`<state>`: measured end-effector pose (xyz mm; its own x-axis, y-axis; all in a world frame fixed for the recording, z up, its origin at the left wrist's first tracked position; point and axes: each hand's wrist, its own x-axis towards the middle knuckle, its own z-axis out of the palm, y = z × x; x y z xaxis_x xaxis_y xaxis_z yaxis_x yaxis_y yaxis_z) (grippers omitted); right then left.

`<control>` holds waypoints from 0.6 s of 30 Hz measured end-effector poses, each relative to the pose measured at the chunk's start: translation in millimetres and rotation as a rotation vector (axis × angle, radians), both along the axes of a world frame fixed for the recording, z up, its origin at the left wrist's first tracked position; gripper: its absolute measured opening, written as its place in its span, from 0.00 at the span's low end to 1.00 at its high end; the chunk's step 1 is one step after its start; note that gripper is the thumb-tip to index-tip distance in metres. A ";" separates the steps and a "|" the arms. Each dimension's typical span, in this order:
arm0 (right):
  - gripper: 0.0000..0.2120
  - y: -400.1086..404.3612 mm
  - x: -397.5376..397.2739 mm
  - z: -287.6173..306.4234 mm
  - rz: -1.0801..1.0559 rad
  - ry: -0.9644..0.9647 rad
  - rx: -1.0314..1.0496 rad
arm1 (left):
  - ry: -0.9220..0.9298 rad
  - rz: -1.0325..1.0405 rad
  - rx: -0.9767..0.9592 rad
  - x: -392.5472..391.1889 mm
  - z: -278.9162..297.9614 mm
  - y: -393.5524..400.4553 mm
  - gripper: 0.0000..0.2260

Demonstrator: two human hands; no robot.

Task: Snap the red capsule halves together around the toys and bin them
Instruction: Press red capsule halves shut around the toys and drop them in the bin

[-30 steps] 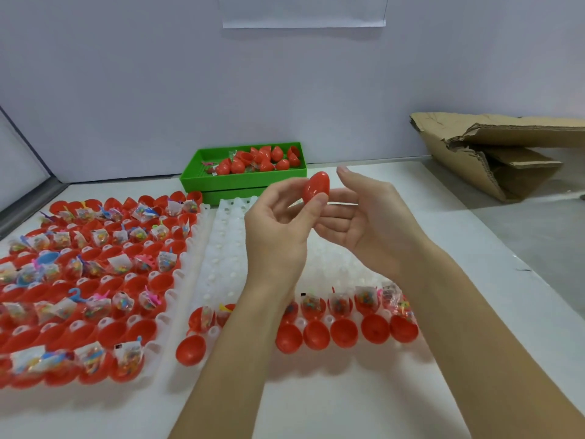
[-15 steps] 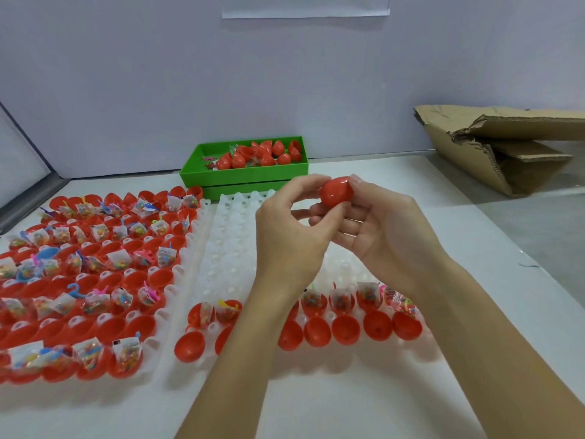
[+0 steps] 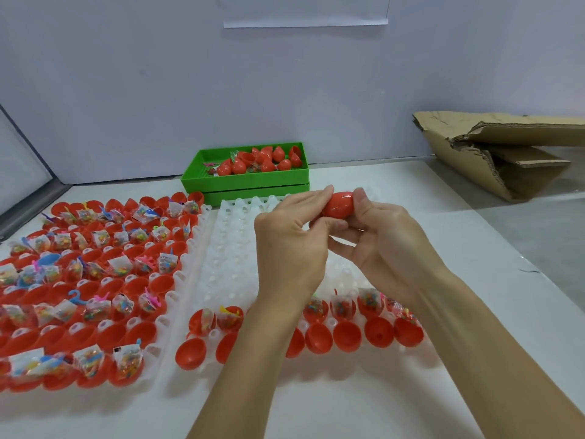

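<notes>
Above the white tray (image 3: 221,248), a red capsule (image 3: 338,205) is gripped at either end by the left hand (image 3: 289,245) and the right hand (image 3: 384,239), fingers clenched on it. Snapping appears to be underway; next, a carry to the green bin (image 3: 247,179) would be required.

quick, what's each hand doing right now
Left hand: closed on the red capsule.
Right hand: closed on the same capsule's other end.
</notes>
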<state>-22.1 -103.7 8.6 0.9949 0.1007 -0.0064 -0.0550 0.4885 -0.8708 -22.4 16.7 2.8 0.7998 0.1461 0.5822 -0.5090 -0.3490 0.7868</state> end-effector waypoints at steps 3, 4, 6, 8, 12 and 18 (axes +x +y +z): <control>0.19 3.1 -0.6 -1.5 -0.013 -0.020 0.015 | -0.070 0.066 0.079 -0.5 -2.9 -1.3 0.17; 0.19 3.3 -0.7 -1.7 -0.015 -0.023 0.018 | -0.095 0.090 0.112 -0.4 -3.9 -1.4 0.17; 0.19 3.2 -0.7 -2.3 -0.015 -0.027 0.015 | -0.120 0.112 0.147 0.1 -4.6 -1.6 0.16; 0.18 3.6 -0.4 -3.0 -0.022 -0.024 0.015 | -0.121 0.101 0.170 0.5 -3.9 -1.2 0.16; 0.17 7.5 1.4 -5.0 -0.038 -0.046 0.006 | -0.033 0.009 0.128 4.0 -1.6 4.5 0.17; 0.15 -7.3 -0.4 1.4 0.244 -0.033 0.148 | 0.137 -0.269 -0.109 7.8 4.3 15.3 0.18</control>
